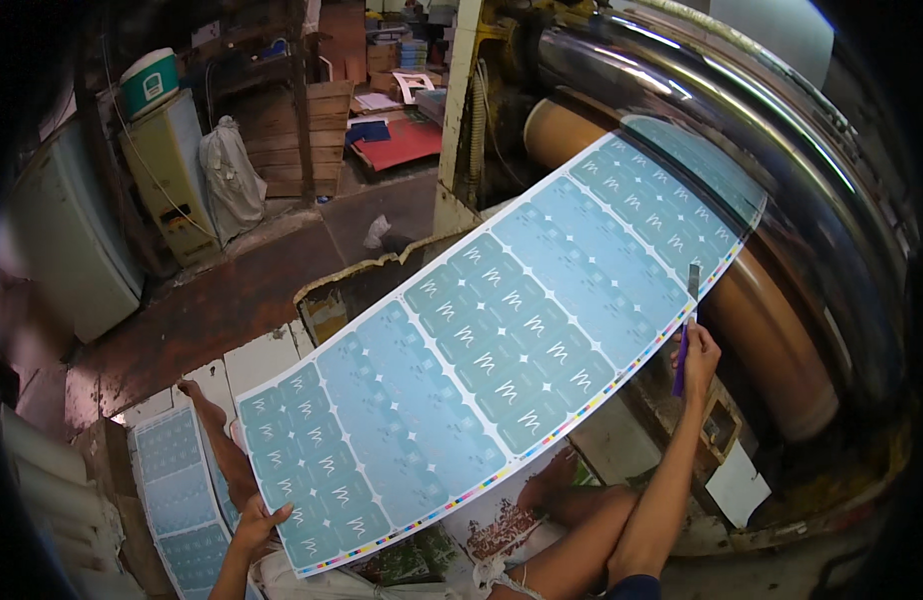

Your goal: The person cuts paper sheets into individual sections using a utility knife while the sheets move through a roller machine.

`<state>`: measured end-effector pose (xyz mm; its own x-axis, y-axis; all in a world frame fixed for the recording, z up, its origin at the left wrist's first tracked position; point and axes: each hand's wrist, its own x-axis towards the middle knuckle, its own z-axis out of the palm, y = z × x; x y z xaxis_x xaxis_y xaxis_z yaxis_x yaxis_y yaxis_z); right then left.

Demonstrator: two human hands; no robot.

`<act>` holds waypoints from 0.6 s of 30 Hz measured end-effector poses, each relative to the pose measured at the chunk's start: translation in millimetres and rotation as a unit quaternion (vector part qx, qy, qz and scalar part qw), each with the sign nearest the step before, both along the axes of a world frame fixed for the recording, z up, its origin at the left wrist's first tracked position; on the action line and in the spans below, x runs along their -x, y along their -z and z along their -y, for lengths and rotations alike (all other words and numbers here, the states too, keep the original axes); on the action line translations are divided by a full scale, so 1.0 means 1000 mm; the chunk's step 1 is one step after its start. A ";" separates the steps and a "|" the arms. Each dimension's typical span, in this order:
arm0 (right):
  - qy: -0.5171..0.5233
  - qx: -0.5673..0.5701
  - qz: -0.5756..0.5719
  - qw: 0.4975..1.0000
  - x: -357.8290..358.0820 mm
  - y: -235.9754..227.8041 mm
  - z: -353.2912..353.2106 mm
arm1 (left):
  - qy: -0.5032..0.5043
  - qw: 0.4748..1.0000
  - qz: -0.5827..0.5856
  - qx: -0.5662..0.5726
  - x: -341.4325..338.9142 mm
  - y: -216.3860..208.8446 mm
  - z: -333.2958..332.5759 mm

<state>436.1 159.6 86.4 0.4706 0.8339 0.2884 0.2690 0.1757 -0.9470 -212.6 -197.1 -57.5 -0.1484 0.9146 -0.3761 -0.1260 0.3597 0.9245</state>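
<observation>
A long printed sheet (pixel 522 330), banded in teal and light blue, slopes from the machine's rollers at upper right down to the lower left. At its lower left corner my left hand (pixel 254 522) grips the edge, thumb on top and fingers hidden below. My right hand (pixel 700 358) is closed round the purple handle of a utility knife (pixel 681 368). The knife's blade points up along the sheet's right edge, beside the colour-bar strip. Whether the blade touches the paper I cannot tell.
A shiny metal roller (pixel 622 65) sits above a brown roller (pixel 782 340) at the right. More printed sheets (pixel 172 490) lie at lower left. My bare legs (pixel 572 540) are under the sheet. A teal cooler (pixel 150 85) stands on a cabinet; a red board (pixel 402 148) lies behind.
</observation>
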 end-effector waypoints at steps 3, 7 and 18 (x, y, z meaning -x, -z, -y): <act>0.081 -0.019 0.071 0.994 0.001 0.002 0.002 | 0.001 1.000 0.004 -0.006 0.012 0.003 0.002; 0.261 -0.259 0.457 0.810 0.002 -0.009 0.004 | -0.055 0.997 0.040 0.030 0.012 -0.013 0.013; 0.010 -0.123 0.474 0.872 0.007 -0.026 0.007 | -0.203 0.971 0.126 0.030 0.002 0.019 0.071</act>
<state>429.3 152.8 112.2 -0.0632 0.6872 0.7237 0.9157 0.3283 -0.2317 -214.4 -268.4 -76.1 -0.3886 0.7748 -0.4986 -0.4882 0.2858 0.8246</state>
